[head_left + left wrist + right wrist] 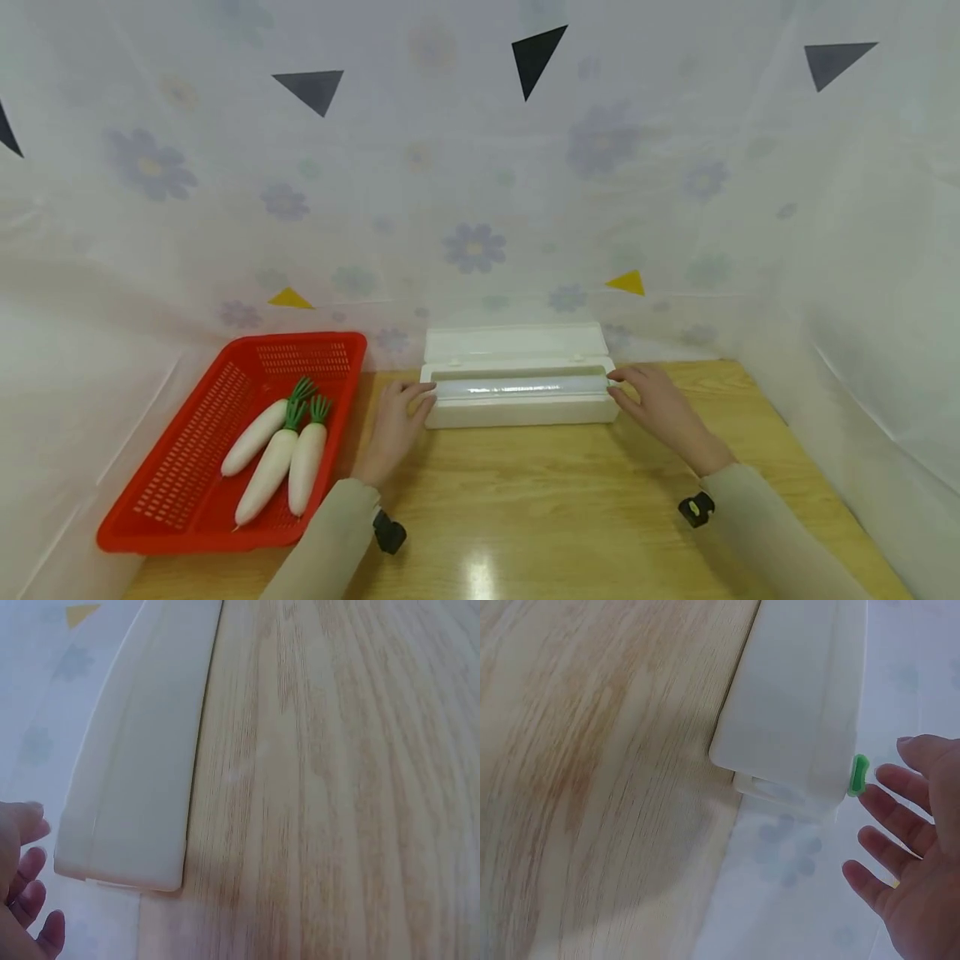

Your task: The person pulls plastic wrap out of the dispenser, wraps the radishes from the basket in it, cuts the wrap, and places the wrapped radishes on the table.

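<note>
A long white plastic dispenser box [521,414] stands at the back of the table, its lid [517,340] raised. Inside lies a roll of clear film [525,386]. My left hand [393,421] is at the box's left end, thumb and forefinger close to its rim. At the right end is my right hand [660,408], its fingers loosely spread. A small green piece [859,775] sticks up at that end, right by the fingertips; whether they touch it I cannot tell. Neither hand visibly grips anything.
A red plastic basket [161,533] stands on the left, holding three white radishes [267,477] with green tops. The wooden table [525,508] reaches to a white flowered curtain [480,167] behind the box and along both sides.
</note>
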The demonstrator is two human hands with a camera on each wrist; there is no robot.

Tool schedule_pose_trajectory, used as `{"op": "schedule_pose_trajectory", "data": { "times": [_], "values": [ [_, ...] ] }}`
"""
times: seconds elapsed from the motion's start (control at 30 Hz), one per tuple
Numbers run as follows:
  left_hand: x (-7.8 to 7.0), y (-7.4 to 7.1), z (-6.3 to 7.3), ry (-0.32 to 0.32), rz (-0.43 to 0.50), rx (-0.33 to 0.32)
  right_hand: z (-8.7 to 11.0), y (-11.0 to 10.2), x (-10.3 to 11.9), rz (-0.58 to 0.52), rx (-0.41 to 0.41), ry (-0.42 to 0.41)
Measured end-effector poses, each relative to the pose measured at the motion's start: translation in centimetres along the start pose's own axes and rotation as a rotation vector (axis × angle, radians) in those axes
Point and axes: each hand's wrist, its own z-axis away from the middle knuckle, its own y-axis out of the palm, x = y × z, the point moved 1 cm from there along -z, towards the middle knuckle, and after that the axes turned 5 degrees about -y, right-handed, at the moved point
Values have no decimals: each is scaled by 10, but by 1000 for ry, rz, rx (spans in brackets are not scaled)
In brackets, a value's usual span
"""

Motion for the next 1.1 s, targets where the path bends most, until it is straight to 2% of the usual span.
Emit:
{"op": "schedule_pose_trajectory", "data": {
  "times": [0.27,0.47,0.67,0.8,1.1],
  "values": [
    [1,5,-9,-76,50,67,-12,14,-7,35,-21,-104],
    [-1,6,-12,-151,79,134,-13,20,-10,11,-8,-73],
    [-2,7,-16,-142,80,140,-14,20,-10,11,-22,-53],
    [-3,8,-18,-159,92,146,-18,21,-8,20,-35,-53],
    [-5,8,-26,-181,42,169,-23,21,-3,40,-20,-21]
  ]
}}
